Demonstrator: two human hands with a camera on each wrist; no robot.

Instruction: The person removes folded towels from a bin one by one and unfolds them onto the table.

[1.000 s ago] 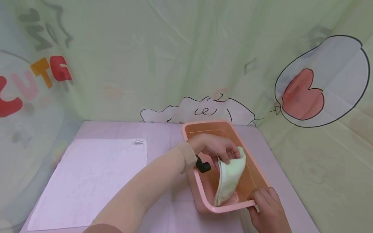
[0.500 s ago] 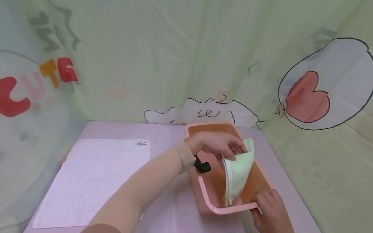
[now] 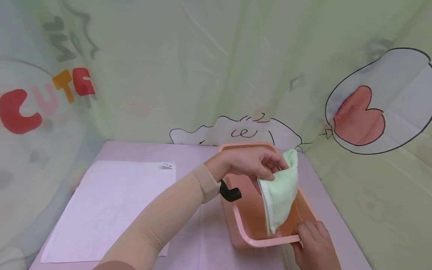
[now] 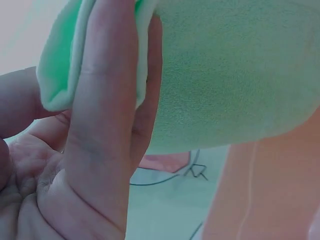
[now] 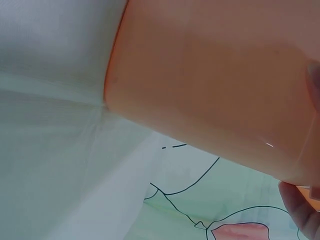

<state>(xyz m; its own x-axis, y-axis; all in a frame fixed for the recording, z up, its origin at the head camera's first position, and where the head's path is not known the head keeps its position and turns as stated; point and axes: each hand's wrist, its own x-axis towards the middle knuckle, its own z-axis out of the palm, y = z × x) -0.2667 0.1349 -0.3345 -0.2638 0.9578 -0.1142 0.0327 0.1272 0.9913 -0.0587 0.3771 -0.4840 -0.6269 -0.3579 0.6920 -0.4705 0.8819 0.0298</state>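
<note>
Left hand [image 3: 249,163] pinches folded pale-green cloth [image 3: 282,193] near its upper edge. Cloth hangs at mouth of pink basin [image 3: 237,219]; whether lower end touches basin floor, cannot tell. Right hand [image 3: 316,242] grips basin rim at near right corner. White towel [image 3: 114,206] lies flat on table [image 3: 199,236], left of basin.

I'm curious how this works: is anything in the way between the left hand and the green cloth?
Nothing visible is: the left hand pinches the green cloth, fingers directly on it. The bin, held by the right hand, isn't between them.
</note>
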